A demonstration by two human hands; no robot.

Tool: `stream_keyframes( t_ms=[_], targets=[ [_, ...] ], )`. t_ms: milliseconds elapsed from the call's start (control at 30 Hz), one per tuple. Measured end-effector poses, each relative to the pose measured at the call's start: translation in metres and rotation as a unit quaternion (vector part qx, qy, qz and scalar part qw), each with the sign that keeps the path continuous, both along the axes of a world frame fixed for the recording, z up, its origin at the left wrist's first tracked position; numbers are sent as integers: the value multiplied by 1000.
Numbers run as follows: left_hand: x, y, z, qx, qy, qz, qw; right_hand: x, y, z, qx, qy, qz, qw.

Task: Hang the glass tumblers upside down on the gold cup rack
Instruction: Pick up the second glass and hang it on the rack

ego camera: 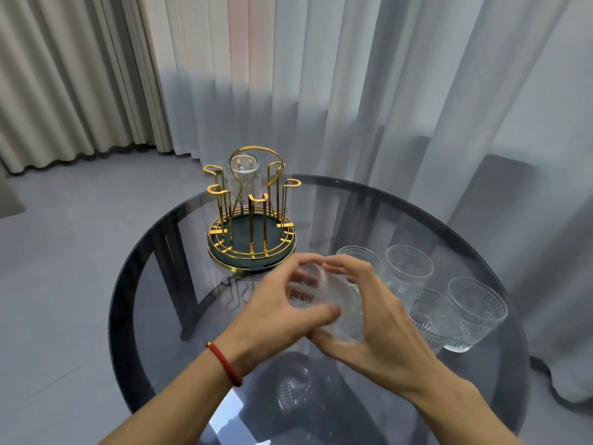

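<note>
Both hands clasp one blurred tumbler (pixel 333 303) between them: left hand (pixel 282 313) beside it, right hand (pixel 382 329) wrapping its far side.

Cup rack (pixel 252 216): gold wire on a dark green base with gold rim; tumblers (pixel 409 268): clear glass, ribbed and beaded relief; inverted tumbler (pixel 245 176) on rack: clear, vertically fluted; table (pixel 465 396): smoked grey glass, dark rim; wrist cord (pixel 224 364): red; curtains (pixel 353 75): sheer white, beige at left; floor (pixel 64 284): grey.
</note>
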State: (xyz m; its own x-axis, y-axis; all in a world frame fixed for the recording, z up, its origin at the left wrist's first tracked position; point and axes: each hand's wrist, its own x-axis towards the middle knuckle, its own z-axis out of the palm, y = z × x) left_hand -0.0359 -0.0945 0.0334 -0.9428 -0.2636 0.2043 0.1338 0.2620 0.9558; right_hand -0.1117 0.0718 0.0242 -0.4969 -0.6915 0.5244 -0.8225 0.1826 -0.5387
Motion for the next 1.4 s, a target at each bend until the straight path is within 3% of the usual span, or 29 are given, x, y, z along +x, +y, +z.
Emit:
stream_keyframes(
  t_ms=[67,167,233,300,367,467,500,567,633,700,767,867,1067,1400],
  targets=[
    [0,-12,6,138,1,22,990,-1,-2,2,-19,-50,-15,998],
    [1,-23,2,333,-5,-16,943,0,-9,4,-18,-169,-21,985],
    [0,-27,-4,401,-13,-54,914,0,-17,7,-23,-192,-19,981],
    [-4,-31,-11,415,-14,-62,908,-3,-22,10,-34,-199,-18,979],
    [-11,-36,-17,335,-10,-9,942,-12,-24,17,-41,-196,-27,979],
    [-19,-47,-32,69,-22,127,989,-41,-24,37,-17,-103,-63,993],
    [-22,-54,-42,-53,-38,155,986,-53,-26,47,-10,-69,-78,995],
    [-29,-70,-67,-297,-113,166,934,-82,-33,68,-25,-39,-114,992],
    [-37,-84,-86,-405,-161,161,885,-114,-46,87,-58,-32,-169,983],
    [-46,-91,-99,-448,-174,159,863,-149,-66,103,-97,-76,-204,971],
    [-51,-92,-109,-473,-183,164,846,-183,-92,115,-143,-176,-208,952],
    [-55,-91,-120,-474,-181,191,840,-220,-130,125,-148,-241,-199,938],
    [-57,-90,-125,-476,-177,197,839,-250,-179,131,-15,-243,-111,963],
    [-60,-89,-127,-472,-159,207,842,-262,-205,129,174,-139,-38,974]
  ],
)
